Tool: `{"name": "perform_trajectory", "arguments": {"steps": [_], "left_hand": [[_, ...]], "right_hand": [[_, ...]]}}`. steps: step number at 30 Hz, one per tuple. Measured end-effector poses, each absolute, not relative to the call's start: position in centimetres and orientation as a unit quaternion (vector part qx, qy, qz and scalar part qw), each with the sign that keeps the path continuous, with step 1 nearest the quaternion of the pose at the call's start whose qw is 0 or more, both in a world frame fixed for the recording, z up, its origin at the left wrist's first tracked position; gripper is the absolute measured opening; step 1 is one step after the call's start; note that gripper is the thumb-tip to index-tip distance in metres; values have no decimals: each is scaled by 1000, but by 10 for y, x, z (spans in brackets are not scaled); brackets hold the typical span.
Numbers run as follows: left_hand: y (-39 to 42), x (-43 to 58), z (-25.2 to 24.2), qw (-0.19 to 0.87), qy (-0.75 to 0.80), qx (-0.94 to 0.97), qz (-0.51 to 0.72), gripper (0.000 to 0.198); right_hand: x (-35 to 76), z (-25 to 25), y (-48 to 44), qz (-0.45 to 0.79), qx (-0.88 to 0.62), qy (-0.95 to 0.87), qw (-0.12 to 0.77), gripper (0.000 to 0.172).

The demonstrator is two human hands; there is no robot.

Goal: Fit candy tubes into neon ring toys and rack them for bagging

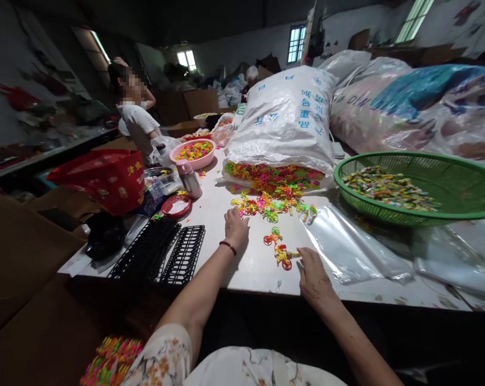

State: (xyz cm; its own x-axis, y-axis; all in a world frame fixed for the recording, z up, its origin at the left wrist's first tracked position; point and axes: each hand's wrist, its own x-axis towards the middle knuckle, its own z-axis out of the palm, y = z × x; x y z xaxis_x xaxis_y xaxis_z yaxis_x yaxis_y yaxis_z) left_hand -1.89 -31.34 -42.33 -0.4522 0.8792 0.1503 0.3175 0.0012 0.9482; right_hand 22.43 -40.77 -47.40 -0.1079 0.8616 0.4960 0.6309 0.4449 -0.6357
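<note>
My left hand (236,231), with a beaded bracelet on its wrist, is at the near left edge of a loose pile of bright plastic toy pieces (268,202). Its fingers are curled by a pink piece, and what they hold is hidden. Lower right, my right hand (315,274) pinches the end of a small yellow tube (294,254). The tube touches a yellow and red plastic toy with wheels (283,257) on the white table (248,268). Just beyond it lies an orange and green wheeled toy (273,236).
A white woven sack (284,115) spills pieces behind the pile. Right are clear plastic bags (347,246) and a green basket (459,185) of small tubes. Left are black plastic racks (183,254), a red dish (176,213), a flask (189,181) and a pink basin (200,161). A person (140,120) is beyond.
</note>
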Motion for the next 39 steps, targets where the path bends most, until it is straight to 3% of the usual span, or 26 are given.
{"name": "perform_trajectory", "arguments": {"steps": [5, 9, 14, 20, 27, 34, 39], "left_hand": [[-280, -37, -424, 338, 647, 385, 564, 25], [-299, -37, -428, 439, 606, 286, 598, 22], [-366, -29, -427, 569, 510, 202, 613, 22], [-434, -18, -419, 661, 420, 182, 595, 41], [-462, 8, -421, 645, 434, 205, 595, 43], [-463, 47, -426, 674, 372, 53, 636, 28], [-465, 65, -429, 626, 398, 77, 666, 30]], "right_hand": [[215, -449, -427, 403, -543, -605, 422, 43], [213, -428, -432, 568, -492, -515, 412, 40], [196, -420, -428, 639, -438, -452, 442, 42], [173, -413, -432, 733, -375, -393, 409, 41], [167, -410, -438, 728, -391, -323, 461, 41], [151, -414, -439, 628, -421, -407, 513, 37], [133, -418, -447, 647, -426, -384, 501, 51]]}}
